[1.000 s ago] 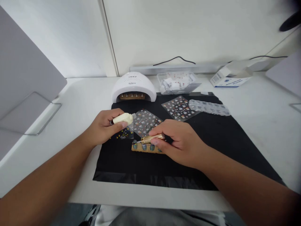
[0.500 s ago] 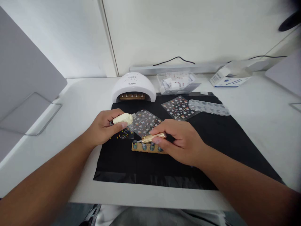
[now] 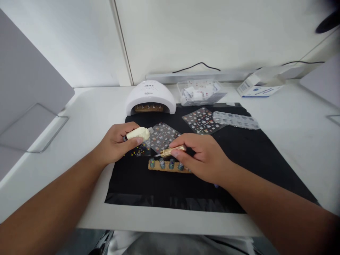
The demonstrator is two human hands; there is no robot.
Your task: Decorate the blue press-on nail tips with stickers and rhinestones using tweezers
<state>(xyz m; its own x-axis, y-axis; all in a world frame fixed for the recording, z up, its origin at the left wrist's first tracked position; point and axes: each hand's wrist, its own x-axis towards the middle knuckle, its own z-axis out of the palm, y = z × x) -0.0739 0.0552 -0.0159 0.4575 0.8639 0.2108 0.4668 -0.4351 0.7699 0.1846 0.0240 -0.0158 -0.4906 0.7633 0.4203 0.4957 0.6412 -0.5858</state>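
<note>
A cream-coloured bottle with a clear neck is held in my left hand, tilted with its neck to the right. Between the thumb and fingers of my right hand is a gold-handled brush, its thin tip pointing left. The tip is just above a tan strip that bears several blue-green decorated nail tips. My right hand hides the strip's right end. A small sheet with heart stickers lies below the bottle, and a patterned sticker sheet lies between my hands.
A white nail lamp stands at the back left of the black mat, another strip inside it. Behind the mat are a clear box of packets and an open carton. Another sticker sheet and a clear blister tray lie right.
The brush has lifted slightly, its tip moving up off the leftmost nail tips. My left hand and the bottle have barely moved.
</note>
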